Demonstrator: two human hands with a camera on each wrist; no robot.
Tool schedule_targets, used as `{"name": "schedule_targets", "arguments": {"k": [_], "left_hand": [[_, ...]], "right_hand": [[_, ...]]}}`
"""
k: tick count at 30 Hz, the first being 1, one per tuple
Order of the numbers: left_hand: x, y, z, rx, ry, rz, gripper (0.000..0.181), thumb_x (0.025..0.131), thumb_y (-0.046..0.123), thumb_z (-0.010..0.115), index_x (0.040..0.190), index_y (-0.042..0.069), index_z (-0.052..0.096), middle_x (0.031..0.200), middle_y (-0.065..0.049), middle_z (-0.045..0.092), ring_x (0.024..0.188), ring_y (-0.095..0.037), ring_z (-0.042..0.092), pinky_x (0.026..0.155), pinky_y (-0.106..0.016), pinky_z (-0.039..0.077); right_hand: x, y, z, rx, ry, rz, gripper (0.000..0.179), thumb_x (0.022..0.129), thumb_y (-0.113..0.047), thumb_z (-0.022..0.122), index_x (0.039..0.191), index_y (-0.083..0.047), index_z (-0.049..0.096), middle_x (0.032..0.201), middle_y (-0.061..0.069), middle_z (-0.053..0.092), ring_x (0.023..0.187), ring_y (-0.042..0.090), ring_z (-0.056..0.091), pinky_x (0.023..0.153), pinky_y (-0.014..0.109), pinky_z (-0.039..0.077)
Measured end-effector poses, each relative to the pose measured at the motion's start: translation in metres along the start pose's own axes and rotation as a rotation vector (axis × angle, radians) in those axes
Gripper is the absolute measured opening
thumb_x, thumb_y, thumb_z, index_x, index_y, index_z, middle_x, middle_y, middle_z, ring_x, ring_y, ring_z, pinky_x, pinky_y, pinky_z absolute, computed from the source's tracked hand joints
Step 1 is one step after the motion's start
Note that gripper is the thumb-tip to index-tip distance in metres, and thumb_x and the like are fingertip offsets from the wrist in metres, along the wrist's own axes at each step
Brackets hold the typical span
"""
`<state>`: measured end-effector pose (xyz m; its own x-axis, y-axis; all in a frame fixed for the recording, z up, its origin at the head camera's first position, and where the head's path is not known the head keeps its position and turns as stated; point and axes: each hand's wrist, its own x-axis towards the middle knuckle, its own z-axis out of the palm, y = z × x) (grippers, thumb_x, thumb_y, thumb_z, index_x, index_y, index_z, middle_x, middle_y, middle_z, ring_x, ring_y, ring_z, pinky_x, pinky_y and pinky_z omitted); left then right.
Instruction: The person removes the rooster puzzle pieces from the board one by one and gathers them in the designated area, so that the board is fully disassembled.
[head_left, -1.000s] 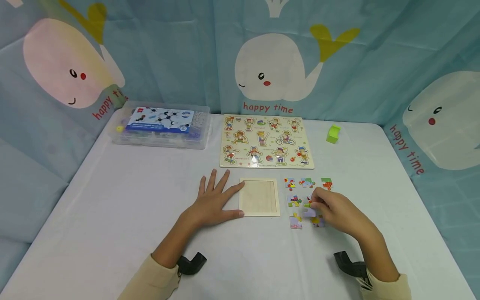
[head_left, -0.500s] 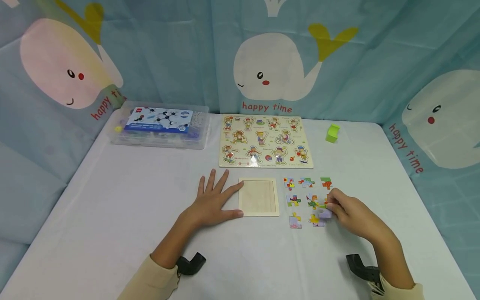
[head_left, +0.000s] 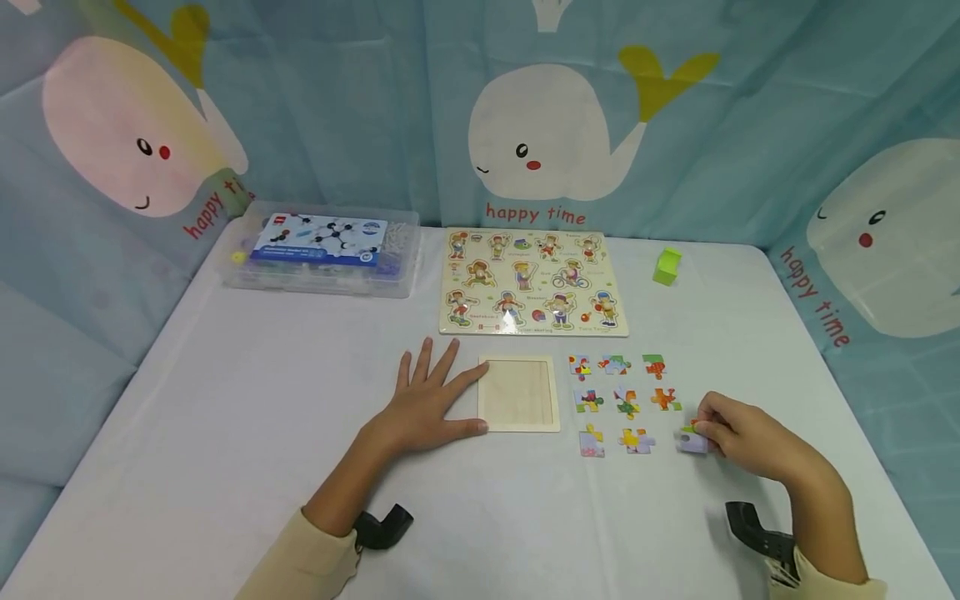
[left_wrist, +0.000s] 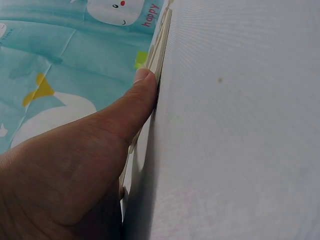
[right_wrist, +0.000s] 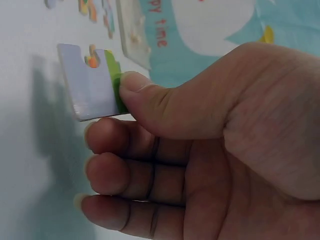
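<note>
My right hand (head_left: 757,437) pinches a lilac and green puzzle piece (right_wrist: 90,82) between thumb and fingers, just right of the laid-out pieces. In the right wrist view the piece is tilted off the table. Several other jigsaw pieces lie apart in rows, among them an orange one (head_left: 664,399) and a yellow and lilac one (head_left: 637,442). My left hand (head_left: 431,412) lies with fingers spread, its thumb and index fingertip touching the left rim of a square wooden puzzle frame (head_left: 556,396). Bare wood shows inside the frame. In the left wrist view the thumb (left_wrist: 135,102) rests against the frame's edge.
A wooden picture board (head_left: 532,283) with children figures lies behind the frame. At the back left stands a clear plastic case (head_left: 322,250) with a blue label. A green block (head_left: 667,267) sits at the back right. A whale-print curtain (head_left: 360,125) borders the white table.
My right hand has moved right with the lilac and green puzzle piece, from above the middle pieces to the right of the bottom row. The left hand stays on the frame.
</note>
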<state>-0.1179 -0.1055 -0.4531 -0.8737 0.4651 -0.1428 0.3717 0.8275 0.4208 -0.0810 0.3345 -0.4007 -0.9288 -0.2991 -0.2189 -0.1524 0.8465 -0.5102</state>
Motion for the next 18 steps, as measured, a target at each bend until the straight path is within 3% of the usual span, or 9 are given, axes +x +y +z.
{"name": "schedule_targets", "arguments": {"k": [18], "left_hand": [[-0.001, 0.002, 0.000, -0.002, 0.005, -0.006, 0.085, 0.085, 0.071, 0.061, 0.157, 0.033, 0.035, 0.167, -0.016, 0.004, 0.147, -0.046, -0.017, 0.111, -0.067, -0.011]], "right_hand": [[0.016, -0.006, 0.013, -0.098, -0.024, -0.024, 0.014, 0.092, -0.004, 0.069, 0.090, -0.010, 0.057, 0.073, -0.005, 0.048, 0.069, 0.014, 0.045, 0.061, 0.031, 0.036]]}}
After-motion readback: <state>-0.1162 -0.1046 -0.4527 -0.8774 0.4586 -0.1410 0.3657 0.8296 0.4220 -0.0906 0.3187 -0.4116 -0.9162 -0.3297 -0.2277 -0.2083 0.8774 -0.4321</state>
